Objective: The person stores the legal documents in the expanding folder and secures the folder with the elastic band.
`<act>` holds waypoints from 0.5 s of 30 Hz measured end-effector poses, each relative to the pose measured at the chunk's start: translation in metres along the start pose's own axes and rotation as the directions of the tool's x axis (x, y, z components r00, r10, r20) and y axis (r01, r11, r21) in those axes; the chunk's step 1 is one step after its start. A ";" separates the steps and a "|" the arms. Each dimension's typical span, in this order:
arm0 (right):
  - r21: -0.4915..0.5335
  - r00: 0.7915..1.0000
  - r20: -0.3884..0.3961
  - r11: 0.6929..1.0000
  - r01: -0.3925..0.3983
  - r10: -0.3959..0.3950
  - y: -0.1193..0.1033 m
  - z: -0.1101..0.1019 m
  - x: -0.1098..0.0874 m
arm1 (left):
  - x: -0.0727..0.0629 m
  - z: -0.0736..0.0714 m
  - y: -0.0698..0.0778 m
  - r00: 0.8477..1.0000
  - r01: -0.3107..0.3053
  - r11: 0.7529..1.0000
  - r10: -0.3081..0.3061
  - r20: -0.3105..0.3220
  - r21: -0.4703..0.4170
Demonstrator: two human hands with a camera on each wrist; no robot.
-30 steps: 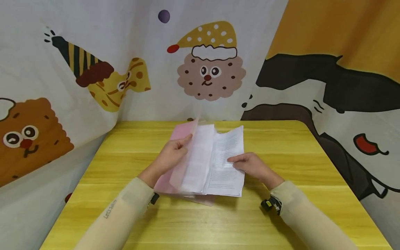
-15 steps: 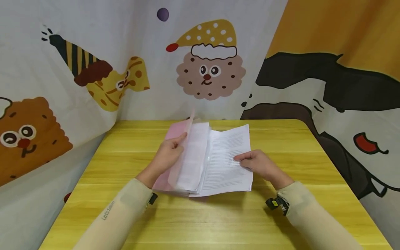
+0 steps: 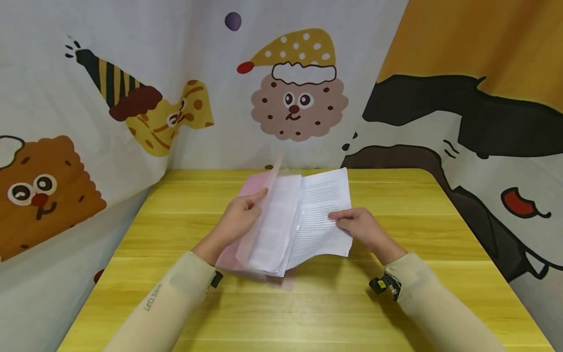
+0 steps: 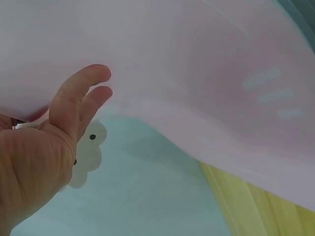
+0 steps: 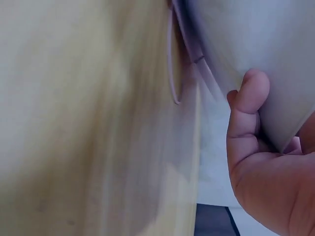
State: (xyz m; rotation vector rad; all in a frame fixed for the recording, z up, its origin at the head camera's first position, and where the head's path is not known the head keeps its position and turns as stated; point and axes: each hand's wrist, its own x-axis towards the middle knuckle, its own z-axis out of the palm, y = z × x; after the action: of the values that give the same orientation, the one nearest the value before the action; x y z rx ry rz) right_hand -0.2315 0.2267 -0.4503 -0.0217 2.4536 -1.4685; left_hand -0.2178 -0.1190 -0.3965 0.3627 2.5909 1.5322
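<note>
Sheet with printed lines sits between both hands, and I put the right hand as clearly the nearer one. Right is grasping it: sheet pinched partway along its outer edge, digits on both faces in the wrist view. Left hand is across on the other side, against the pink flap; I see two fingertips lying along it, rest hidden, so I can't tell whether it grips or only props it. Long axis of the sheet points away from the person, far end leaning a bit right, so the pinch pulls across it, not along it. Relation I'm watching: the sheet's inner side meets the page stack in the pink folder, with the stack edge overlapping it. Can't tell from my feed whether the sheet is loose there or fastened. Near edge bows and its outer corner looks lifted off the table, so I'd call it flexed. Flap stands raised, left of the stack, well apart from the right hand. My read: sideways clearance at that overlap matters most; a hard tug could crease the sheet. Right wrist view is partly blurred.
</note>
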 end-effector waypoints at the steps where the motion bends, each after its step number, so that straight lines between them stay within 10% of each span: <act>1: 0.001 1.000 -0.001 1.000 -0.006 0.006 0.001 0.000 0.000 | 0.000 -0.001 0.000 1.000 0.003 1.000 -0.003 0.005 0.002; 15: 0.036 1.000 -0.014 0.999 0.019 -0.019 -0.003 0.021 -0.008 | 0.008 -0.010 0.004 0.996 0.088 0.991 -0.090 -0.010 -0.101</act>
State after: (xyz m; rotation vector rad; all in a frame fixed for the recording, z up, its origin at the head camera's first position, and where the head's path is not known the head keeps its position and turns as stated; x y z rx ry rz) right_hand -0.2186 0.2081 -0.4552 -0.0280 2.4430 -1.5256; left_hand -0.2274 -0.1229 -0.3877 0.2235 2.4921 1.6322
